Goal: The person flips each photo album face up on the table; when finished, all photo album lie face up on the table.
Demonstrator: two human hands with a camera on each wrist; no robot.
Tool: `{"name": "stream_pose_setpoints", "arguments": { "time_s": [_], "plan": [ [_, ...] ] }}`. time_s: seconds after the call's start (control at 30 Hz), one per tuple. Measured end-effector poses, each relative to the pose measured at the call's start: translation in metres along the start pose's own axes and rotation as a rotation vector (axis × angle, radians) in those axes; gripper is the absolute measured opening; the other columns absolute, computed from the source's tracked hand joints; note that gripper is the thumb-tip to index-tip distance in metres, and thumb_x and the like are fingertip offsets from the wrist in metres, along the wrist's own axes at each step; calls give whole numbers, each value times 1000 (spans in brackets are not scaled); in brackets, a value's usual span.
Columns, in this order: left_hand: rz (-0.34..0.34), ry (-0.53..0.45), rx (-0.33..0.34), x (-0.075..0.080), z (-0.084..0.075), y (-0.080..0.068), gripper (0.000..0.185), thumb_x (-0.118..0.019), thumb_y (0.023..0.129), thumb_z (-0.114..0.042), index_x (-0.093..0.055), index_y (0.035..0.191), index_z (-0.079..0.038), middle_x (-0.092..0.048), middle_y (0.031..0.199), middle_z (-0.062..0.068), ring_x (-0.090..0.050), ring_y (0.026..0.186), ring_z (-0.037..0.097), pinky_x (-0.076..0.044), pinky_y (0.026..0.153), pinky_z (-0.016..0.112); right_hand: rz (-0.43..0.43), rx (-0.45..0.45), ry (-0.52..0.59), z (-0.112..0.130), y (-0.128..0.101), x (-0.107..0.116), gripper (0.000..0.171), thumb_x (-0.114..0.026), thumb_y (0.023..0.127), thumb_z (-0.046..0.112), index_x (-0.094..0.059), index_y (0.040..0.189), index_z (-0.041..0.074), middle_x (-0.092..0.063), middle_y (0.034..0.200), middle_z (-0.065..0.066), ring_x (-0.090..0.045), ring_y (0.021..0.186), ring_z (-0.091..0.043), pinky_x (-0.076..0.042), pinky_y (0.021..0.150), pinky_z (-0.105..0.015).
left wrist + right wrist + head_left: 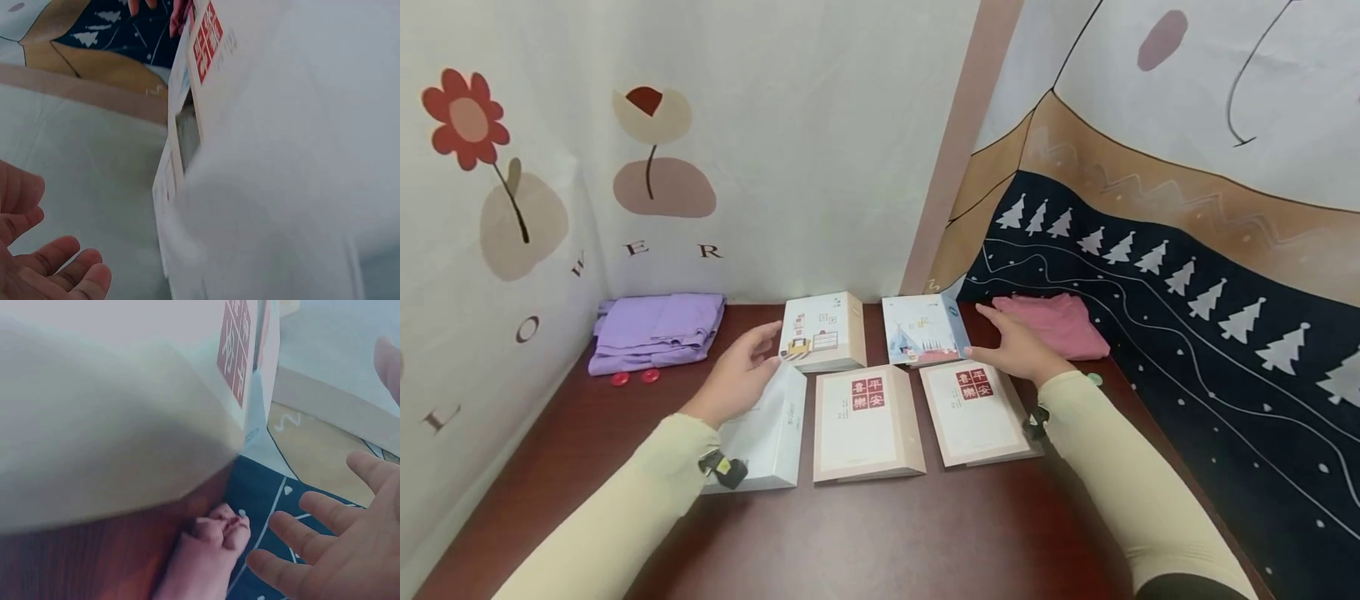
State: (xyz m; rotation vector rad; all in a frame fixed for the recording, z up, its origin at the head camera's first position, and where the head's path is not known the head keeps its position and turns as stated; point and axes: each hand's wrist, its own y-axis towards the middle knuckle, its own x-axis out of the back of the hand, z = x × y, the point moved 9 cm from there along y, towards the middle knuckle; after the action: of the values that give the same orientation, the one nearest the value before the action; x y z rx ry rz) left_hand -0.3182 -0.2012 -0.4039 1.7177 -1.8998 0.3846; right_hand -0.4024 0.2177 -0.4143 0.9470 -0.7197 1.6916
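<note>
The left hand [739, 373], fingers spread and holding nothing, hovers by the small cream cardboard box with a yellow sofa picture [823, 332] at the back of the dark brown desk [880, 533]. The right hand [1017, 347], fingers spread too, nears the white and blue cardboard box with a tent picture [923, 329]. A quick bump could knock either box over.

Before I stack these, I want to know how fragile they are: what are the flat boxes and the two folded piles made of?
The flat boxes look like matte printed cardboard, with crisp folded edges and no gloss. The purple pile and pink pile look like soft cloth, with rounded folds and creases. The tabletop seems polished dark wood or laminate.
</note>
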Motion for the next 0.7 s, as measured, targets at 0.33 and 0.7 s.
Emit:
{"name": "stream_pose_setpoints", "arguments": {
  "time_s": [0.33, 0.7],
  "plan": [
    [117, -122, 98, -64, -22, 41, 57, -49, 109, -14, -35, 164, -9, -33, 169, 21, -40, 152, 42, -42, 119, 56, 35, -61, 117, 4, 25, -15, 87, -74, 98, 40, -28, 168, 12, -33, 169, -23, -32, 155, -43, -29, 125, -61],
    [212, -186, 171, -128, -32, 83, 57, -46, 108, -10, -34, 164, -9, -40, 165, 17, -43, 150, 38, -34, 124, 53, 115, -161, 256, -2, 42, -36, 86, -74, 99, 37, -28, 167, 13, -48, 155, -27, -48, 141, -40, -39, 121, -55]
  ]
}}
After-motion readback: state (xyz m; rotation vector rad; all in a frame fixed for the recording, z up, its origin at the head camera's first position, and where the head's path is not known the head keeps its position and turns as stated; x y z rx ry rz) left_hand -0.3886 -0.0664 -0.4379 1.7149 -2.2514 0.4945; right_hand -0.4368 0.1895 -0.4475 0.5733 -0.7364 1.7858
